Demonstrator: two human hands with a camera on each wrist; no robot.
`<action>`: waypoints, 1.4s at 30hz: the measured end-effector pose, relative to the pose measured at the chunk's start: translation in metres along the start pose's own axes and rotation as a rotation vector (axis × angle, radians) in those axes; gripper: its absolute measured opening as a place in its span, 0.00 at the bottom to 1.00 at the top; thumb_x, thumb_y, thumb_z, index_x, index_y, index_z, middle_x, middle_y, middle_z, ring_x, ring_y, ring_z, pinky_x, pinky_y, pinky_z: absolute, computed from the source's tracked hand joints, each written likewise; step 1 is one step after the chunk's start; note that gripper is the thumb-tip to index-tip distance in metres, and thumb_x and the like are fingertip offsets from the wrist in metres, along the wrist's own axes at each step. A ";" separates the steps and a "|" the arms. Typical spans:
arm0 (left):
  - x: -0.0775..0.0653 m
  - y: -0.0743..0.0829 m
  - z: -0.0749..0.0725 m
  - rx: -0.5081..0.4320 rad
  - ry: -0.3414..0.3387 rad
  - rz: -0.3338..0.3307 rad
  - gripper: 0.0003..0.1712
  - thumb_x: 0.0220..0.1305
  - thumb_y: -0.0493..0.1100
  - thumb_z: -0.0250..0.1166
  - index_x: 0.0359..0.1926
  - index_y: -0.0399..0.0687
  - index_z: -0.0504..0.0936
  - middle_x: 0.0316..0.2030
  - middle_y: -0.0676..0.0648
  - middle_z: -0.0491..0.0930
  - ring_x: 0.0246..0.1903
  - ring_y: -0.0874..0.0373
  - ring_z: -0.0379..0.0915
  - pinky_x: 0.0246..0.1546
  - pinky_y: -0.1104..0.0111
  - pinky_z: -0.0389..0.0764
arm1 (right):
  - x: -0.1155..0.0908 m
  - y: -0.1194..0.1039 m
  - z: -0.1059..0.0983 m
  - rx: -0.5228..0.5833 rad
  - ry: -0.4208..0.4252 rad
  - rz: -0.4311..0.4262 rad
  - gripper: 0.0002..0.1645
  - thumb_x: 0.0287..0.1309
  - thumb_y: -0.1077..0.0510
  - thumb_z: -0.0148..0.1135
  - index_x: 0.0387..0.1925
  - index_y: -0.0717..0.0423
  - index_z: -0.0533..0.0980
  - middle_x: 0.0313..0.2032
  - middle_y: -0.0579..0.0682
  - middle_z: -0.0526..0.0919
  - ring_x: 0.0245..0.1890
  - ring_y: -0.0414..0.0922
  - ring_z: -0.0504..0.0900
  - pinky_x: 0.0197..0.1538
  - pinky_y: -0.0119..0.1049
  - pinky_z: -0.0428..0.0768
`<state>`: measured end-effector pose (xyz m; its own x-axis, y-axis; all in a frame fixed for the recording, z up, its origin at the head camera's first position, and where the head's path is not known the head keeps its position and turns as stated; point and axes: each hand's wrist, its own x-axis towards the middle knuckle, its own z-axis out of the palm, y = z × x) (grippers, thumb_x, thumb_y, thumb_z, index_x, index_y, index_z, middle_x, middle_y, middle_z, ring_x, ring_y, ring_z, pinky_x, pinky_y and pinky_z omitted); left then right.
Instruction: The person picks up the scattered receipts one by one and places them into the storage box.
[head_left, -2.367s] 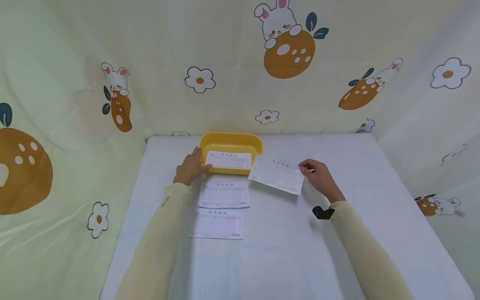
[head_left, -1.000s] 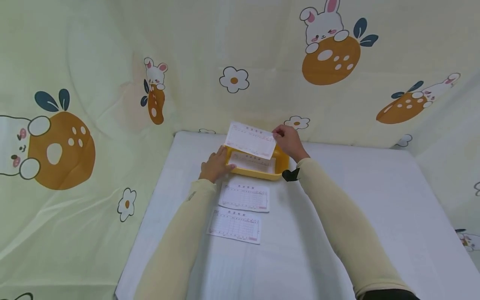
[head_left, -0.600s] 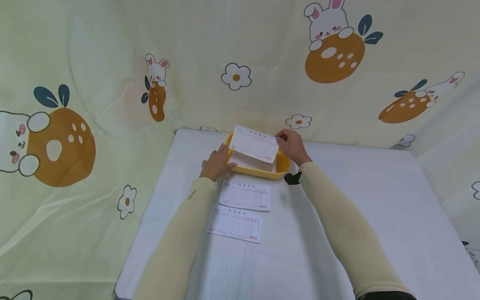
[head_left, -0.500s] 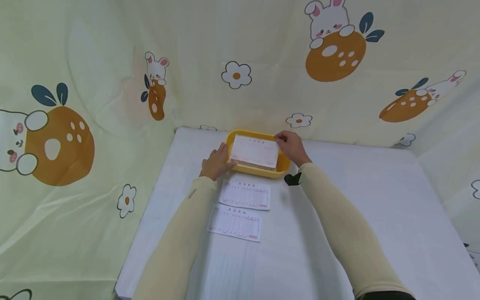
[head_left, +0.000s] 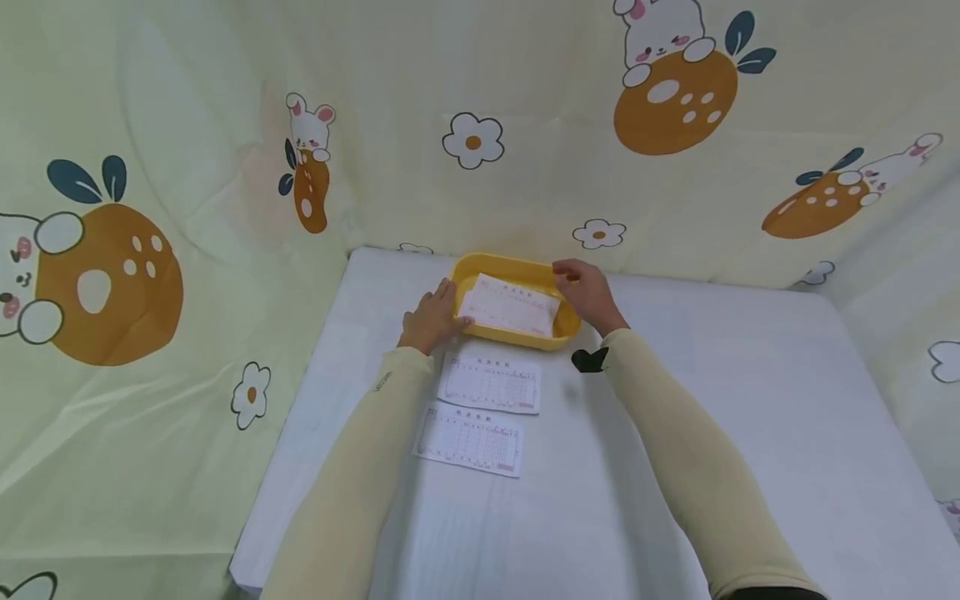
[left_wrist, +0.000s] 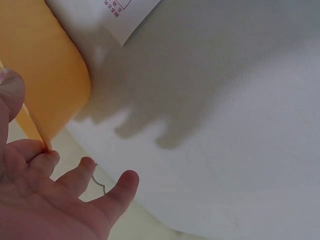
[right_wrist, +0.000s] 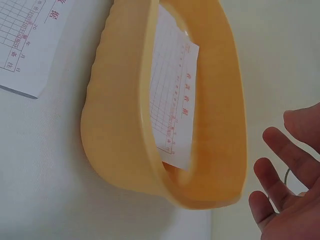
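The yellow plastic tray (head_left: 510, 336) stands at the back of the table, with printed receipt slips (head_left: 517, 302) lying overlapped and slightly askew inside. My left hand (head_left: 432, 320) holds its left end. In the left wrist view, thumb and index finger are at the tray's rim (left_wrist: 55, 75) while the other fingers of my left hand (left_wrist: 60, 195) spread away from it. My right hand (head_left: 588, 296) is over the tray's right end, holding nothing. The right wrist view shows the right fingers (right_wrist: 272, 185) loosely bent and apart from the rim.
Two receipt pads lie in front of the tray on the white table (head_left: 600, 517): one nearer the tray (head_left: 489, 383), the other pad (head_left: 468, 440) closer to me. A patterned curtain (head_left: 540, 192) hangs right behind the table's back edge.
The right hand has carried a slip from right of the tray to over it, lowered it in and let go. The left hand has stayed on the tray's left end.
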<state>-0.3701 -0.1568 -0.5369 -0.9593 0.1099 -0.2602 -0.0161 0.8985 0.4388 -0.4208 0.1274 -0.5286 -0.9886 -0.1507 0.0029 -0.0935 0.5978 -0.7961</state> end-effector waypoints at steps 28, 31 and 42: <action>0.000 -0.001 -0.001 0.007 -0.002 0.033 0.52 0.79 0.60 0.62 0.88 0.46 0.45 0.87 0.47 0.41 0.82 0.42 0.46 0.72 0.34 0.62 | -0.143 0.032 0.029 0.121 0.150 -0.006 0.18 0.77 0.63 0.61 0.64 0.64 0.79 0.58 0.60 0.85 0.58 0.55 0.80 0.55 0.45 0.74; 0.001 -0.002 -0.001 0.011 0.000 0.038 0.52 0.79 0.60 0.61 0.87 0.46 0.44 0.87 0.47 0.41 0.82 0.41 0.46 0.72 0.34 0.61 | -0.161 0.036 0.047 0.121 0.125 0.026 0.17 0.76 0.64 0.62 0.62 0.64 0.80 0.55 0.60 0.86 0.55 0.54 0.80 0.54 0.46 0.75; 0.003 -0.003 -0.001 0.002 -0.013 0.031 0.52 0.80 0.60 0.61 0.88 0.46 0.43 0.87 0.47 0.39 0.83 0.42 0.44 0.73 0.35 0.60 | -0.207 0.045 0.110 0.056 0.094 0.021 0.11 0.70 0.65 0.66 0.52 0.61 0.84 0.46 0.54 0.85 0.50 0.51 0.80 0.57 0.50 0.79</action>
<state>-0.3730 -0.1594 -0.5381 -0.9557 0.1434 -0.2571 0.0144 0.8951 0.4456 -0.2074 0.0986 -0.6316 -0.9972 -0.0627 0.0402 -0.0683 0.5545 -0.8294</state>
